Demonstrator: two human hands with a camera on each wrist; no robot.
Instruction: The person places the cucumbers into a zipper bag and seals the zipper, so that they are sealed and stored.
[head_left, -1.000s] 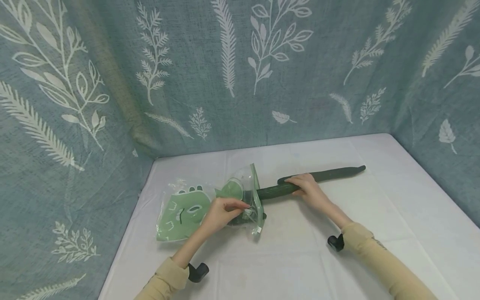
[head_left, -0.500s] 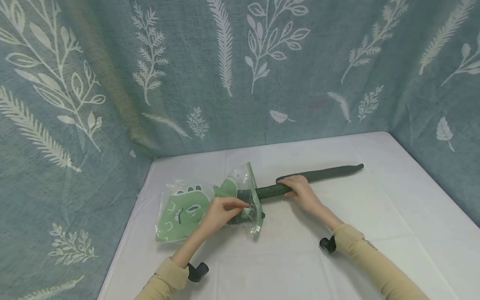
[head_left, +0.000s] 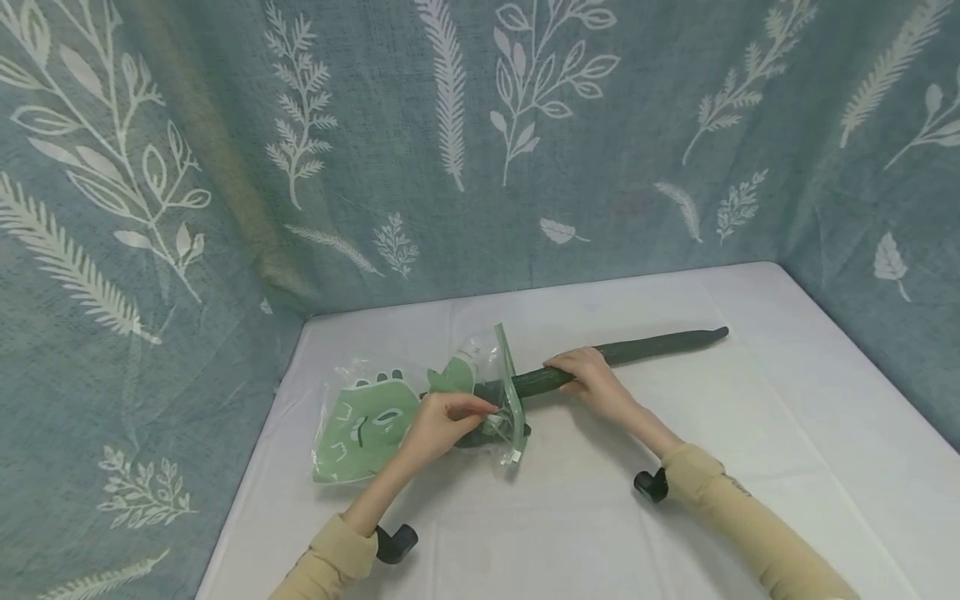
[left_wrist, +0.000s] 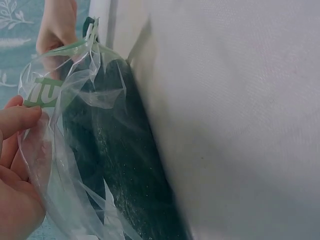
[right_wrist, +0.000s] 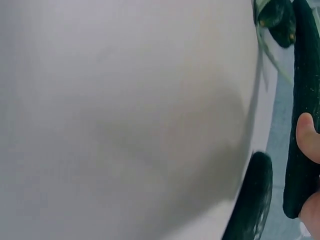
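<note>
A clear zip bag (head_left: 487, 358) with green print lies on its side, its green-edged mouth facing right. My left hand (head_left: 442, 423) pinches the near side of the bag's film between thumb and fingers, as the left wrist view also shows. Inside it lie dark green cucumbers (left_wrist: 125, 150), with ends showing at the mouth in the right wrist view. My right hand (head_left: 592, 382) grips another cucumber (right_wrist: 305, 95), whose far part is in the bag's mouth. Beyond that hand, a loose cucumber (head_left: 667, 344) rests on the table; the hand hides its left end.
The bag's printed green bottom part (head_left: 367, 433) spreads to the left on the white-covered table (head_left: 555, 533). Blue-green curtains (head_left: 480, 233) with white leaf prints stand behind and at both sides. Each wrist wears a black camera (head_left: 651, 485).
My right hand has moved left, pushing its cucumber deeper into the bag. My left hand keeps its pinch on the bag, nearly in place.
</note>
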